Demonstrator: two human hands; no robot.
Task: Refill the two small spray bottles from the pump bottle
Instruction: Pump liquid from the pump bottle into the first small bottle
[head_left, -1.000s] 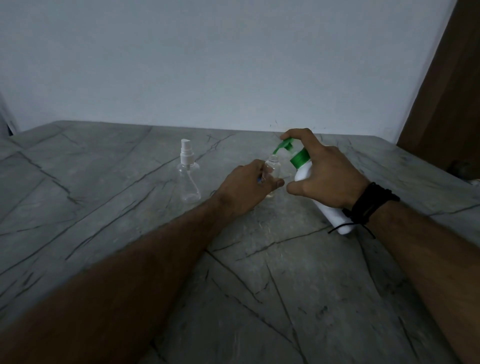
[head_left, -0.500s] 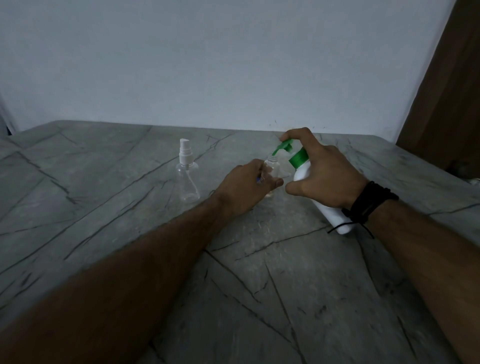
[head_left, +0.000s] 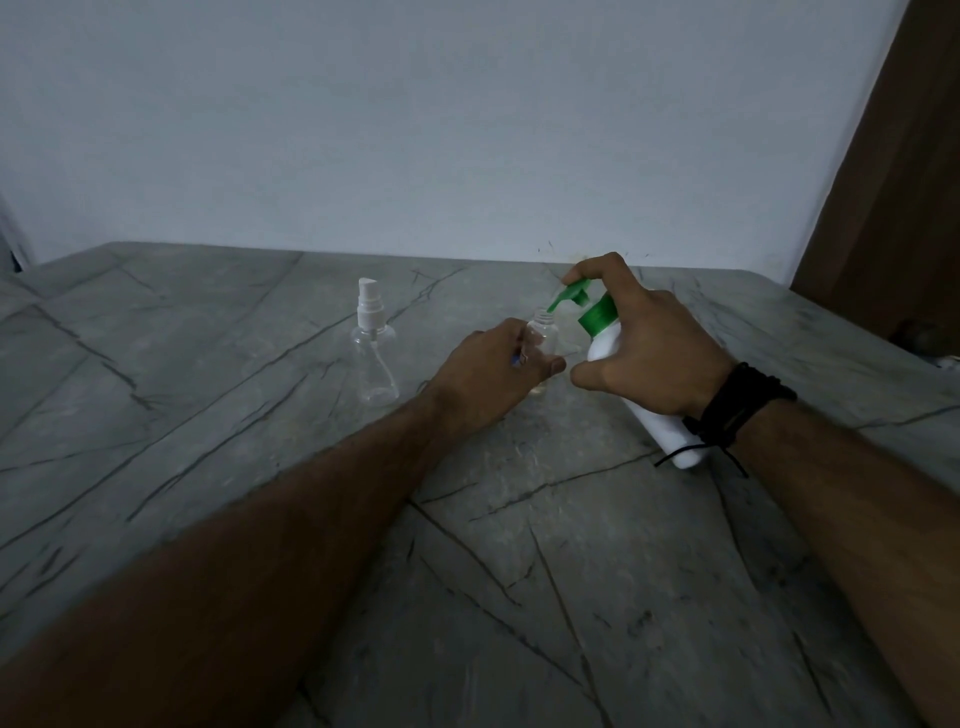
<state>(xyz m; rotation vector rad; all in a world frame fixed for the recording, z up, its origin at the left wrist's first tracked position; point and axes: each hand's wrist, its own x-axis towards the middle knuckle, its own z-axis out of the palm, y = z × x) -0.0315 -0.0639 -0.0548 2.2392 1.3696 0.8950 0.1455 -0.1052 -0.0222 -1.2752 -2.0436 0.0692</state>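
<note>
- Hands first: the left hand (head_left: 491, 371) is wrapped around the lower body of a small clear plastic bottle with an open, capless threaded neck (head_left: 543, 332), fingers on the far side and thumb across the near side, holding it upright at the middle of the grey veined stone tabletop (head_left: 519, 571).
- Right hand (head_left: 652, 351) grips a white plastic pump bottle with a green collar and green pump head (head_left: 605, 338); the thumb curls under the white body and the index finger arches over the top of the pump head.
- The pump bottle is tilted, its base pointing near and right, its top leaning far and left; the green spout (head_left: 563, 296) points down at the open neck of the clear bottle and its tip sits just at the mouth.
- Whether liquid is leaving the spout cannot be told in the dim light; a faint yellowish tint shows low in the held bottle, beside the left thumb.
- A stack of black cord bracelets (head_left: 737, 405) circles the right wrist, with loose cord ends trailing over the pump bottle's base.
- Both forearms reach in from the near edge, the hands close together but not touching.
- Left of the hands, well apart from them, a second small clear spray bottle with a white spray cap (head_left: 372, 353) stands upright on the tabletop; it looks empty.
- Behind the tabletop is a plain pale wall (head_left: 415, 130), and a brown wooden panel (head_left: 893, 182) runs up the far right.
</note>
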